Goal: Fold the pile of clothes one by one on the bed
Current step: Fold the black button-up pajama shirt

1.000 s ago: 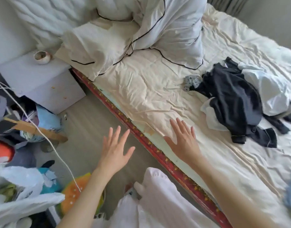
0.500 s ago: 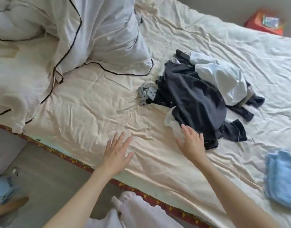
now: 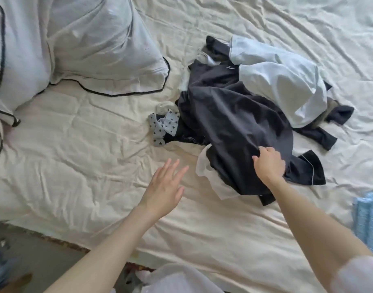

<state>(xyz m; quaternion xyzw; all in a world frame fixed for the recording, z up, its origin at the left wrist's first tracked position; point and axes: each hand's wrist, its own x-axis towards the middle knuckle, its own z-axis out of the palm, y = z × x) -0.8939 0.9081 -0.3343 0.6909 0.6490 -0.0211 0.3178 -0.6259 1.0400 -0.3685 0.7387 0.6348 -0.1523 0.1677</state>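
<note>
Left hand [image 3: 163, 190] outstretched, fingers straight — right hand [image 3: 269, 163] curled, knuckles up.

White pillow [image 3: 101, 45] with black piping at upper left, blue knitted cloth [image 3: 369, 216] at right edge

Dark navy garment [image 3: 234, 123]; star-print grey cloth [image 3: 163, 127]; cream sheet [image 3: 86, 155].

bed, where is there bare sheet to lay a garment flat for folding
The widest bare sheet lies between the pillows and the clothes pile, under the open left hand. Another strip runs along the near edge, between the arms. It is crowded at the pile, where the right hand grips dark cloth, and by the blue cloth.
</note>
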